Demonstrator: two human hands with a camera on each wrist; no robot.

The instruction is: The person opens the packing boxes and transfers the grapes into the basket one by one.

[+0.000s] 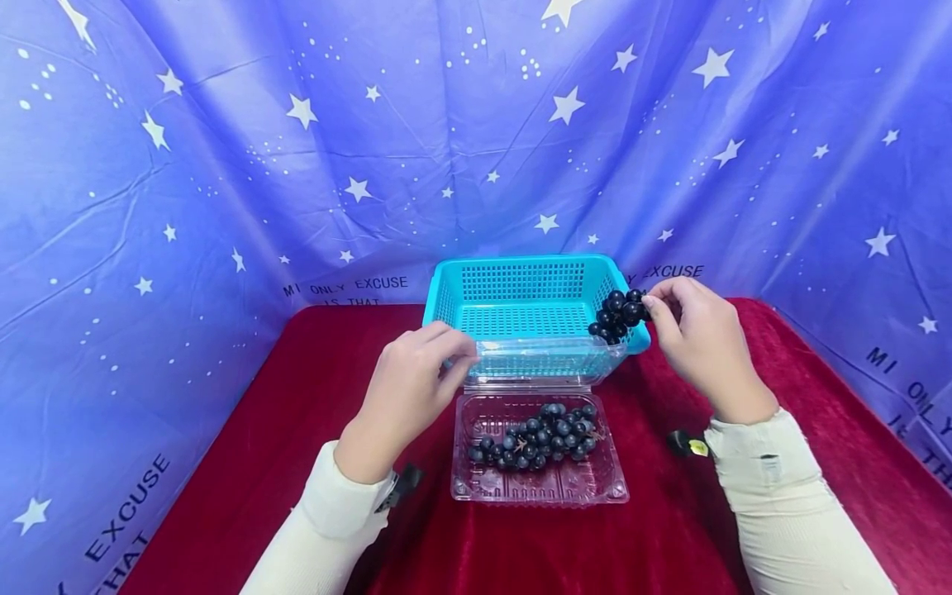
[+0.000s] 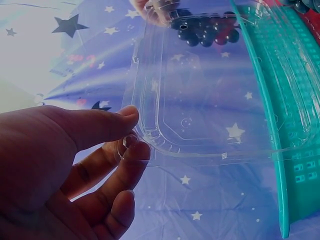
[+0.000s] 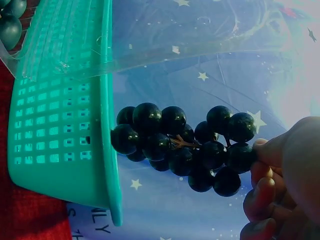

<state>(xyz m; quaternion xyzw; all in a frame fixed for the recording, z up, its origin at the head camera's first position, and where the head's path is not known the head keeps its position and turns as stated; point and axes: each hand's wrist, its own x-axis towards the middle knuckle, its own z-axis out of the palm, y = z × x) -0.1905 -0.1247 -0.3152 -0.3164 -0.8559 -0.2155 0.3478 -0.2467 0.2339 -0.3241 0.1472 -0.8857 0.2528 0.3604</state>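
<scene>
Near the far edge of the bench (image 1: 283,405), a grape bunch (image 1: 617,316) is pinched by the right hand (image 1: 701,343) at the basket's (image 1: 521,261) right end. The clear box's lid (image 1: 546,361) is pinched at a corner by the left hand (image 1: 405,388). A transfer seems in hand; a steady lid and a bunch kept off the rim seem called for.
</scene>
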